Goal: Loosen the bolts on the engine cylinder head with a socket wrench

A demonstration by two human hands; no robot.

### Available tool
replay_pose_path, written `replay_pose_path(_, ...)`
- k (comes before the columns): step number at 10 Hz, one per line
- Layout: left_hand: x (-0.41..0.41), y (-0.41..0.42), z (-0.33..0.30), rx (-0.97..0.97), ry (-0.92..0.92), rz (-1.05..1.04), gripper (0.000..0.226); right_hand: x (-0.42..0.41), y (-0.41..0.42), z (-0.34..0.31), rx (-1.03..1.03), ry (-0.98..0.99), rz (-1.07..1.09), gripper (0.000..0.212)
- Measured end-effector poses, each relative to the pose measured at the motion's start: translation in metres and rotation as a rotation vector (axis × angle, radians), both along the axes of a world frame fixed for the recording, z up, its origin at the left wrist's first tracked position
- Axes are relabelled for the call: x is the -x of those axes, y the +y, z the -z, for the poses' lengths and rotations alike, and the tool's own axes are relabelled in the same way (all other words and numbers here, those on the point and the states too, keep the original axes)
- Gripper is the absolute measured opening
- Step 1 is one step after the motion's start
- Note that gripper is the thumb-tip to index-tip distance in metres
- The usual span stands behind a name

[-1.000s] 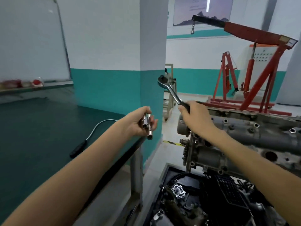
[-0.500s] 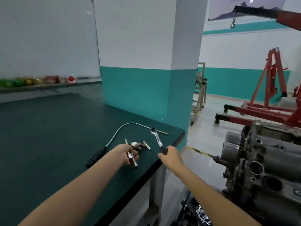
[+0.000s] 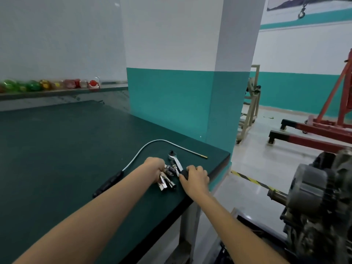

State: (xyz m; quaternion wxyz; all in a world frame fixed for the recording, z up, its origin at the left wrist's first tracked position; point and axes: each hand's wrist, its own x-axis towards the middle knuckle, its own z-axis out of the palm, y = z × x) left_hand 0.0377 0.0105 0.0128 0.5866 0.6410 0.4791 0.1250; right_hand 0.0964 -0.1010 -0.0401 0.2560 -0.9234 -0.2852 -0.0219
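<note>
My right hand [image 3: 195, 177] grips the black handle of the socket wrench [image 3: 175, 161], which lies flat on the dark green workbench [image 3: 66, 149] with its chrome ratchet head pointing away from me. My left hand [image 3: 154, 166] holds shiny chrome sockets [image 3: 166, 182] down against the bench top, just left of the wrench. A few small spark plugs [image 3: 170, 168] lie between my hands. The grey engine [image 3: 320, 197] stands at the right edge of view, well away from both hands.
A flexible pick-up tool with a black handle [image 3: 108, 182] curves across the bench behind my hands. A teal and white pillar [image 3: 219, 92] rises past the bench corner. A red engine crane [image 3: 314, 128] and a beige cart [image 3: 249, 111] stand on the floor.
I turned from the engine to the bench. Both hands came down: the wrench went from raised in the air to lying on the bench, and the sockets now touch the bench top.
</note>
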Motion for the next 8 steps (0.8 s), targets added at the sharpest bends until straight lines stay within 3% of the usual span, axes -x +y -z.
replay_pose_path(1,-0.001,-0.003,0.003,-0.107,0.007,0.019,0.009,0.002,-0.003,-0.003,-0.06,0.057,-0.018,0.048)
replay_pose_path(2,0.002,-0.003,0.009,-0.202,0.11,0.031,0.033,0.012,-0.008,-0.001,-0.109,0.029,0.018,0.04)
replay_pose_path(3,0.014,-0.01,0.013,-0.352,0.329,0.073,0.055,0.02,-0.012,0.005,-0.146,-0.041,0.078,0.033)
replay_pose_path(4,0.015,-0.012,0.023,-0.317,0.293,0.134,0.055,0.022,-0.013,0.01,-0.166,-0.031,0.048,0.032)
replay_pose_path(7,0.019,-0.004,0.029,-0.302,0.082,0.091,0.05,0.008,-0.018,-0.002,0.06,0.106,-0.086,0.053)
replay_pose_path(8,0.03,0.0,0.026,-0.337,0.054,0.088,0.05,0.01,-0.03,-0.014,-0.07,0.231,-0.037,0.054)
